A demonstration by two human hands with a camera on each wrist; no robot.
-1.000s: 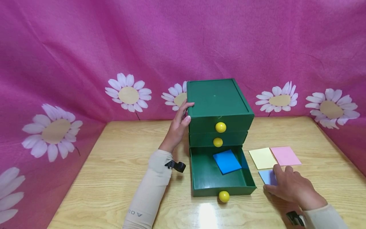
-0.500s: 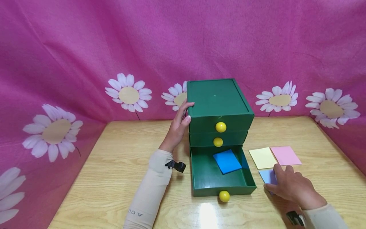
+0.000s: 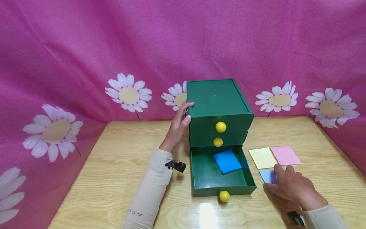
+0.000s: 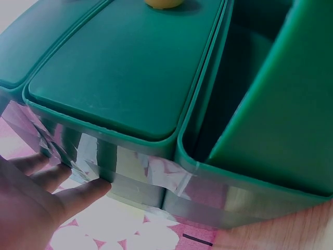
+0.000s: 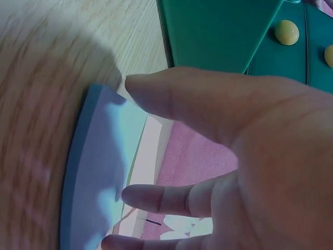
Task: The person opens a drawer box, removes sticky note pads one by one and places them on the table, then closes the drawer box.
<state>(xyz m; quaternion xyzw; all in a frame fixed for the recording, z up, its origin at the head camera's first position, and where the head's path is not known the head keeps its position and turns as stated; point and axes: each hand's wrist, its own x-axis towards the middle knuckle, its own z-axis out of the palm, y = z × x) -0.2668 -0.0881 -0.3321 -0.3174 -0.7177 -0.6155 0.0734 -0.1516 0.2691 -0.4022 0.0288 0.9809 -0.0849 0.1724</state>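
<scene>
A green cabinet (image 3: pixel 217 98) with yellow knobs stands on the table, its bottom drawer (image 3: pixel 206 179) pulled out. My left hand (image 3: pixel 175 132) rests against the cabinet's left side, with fingertips at the top edge; the left wrist view shows those fingers extended along the taped side. Inside the drawer lies a bright blue sticky-note pad (image 3: pixel 227 161). To the right of the drawer, my right hand (image 3: pixel 294 186) is over a light blue sticky-note pad (image 3: pixel 266 174) and partly hides it. In the right wrist view, thumb and fingers are spread apart at this pad (image 5: pixel 99 166), not closed round it.
A pale yellow pad (image 3: pixel 263 158) and a pink pad (image 3: pixel 286 156) lie side by side just beyond the right hand. Two upper drawers are closed. Behind the wooden table (image 3: pixel 123 159) hangs a pink cloth (image 3: pixel 143 47) with white flowers.
</scene>
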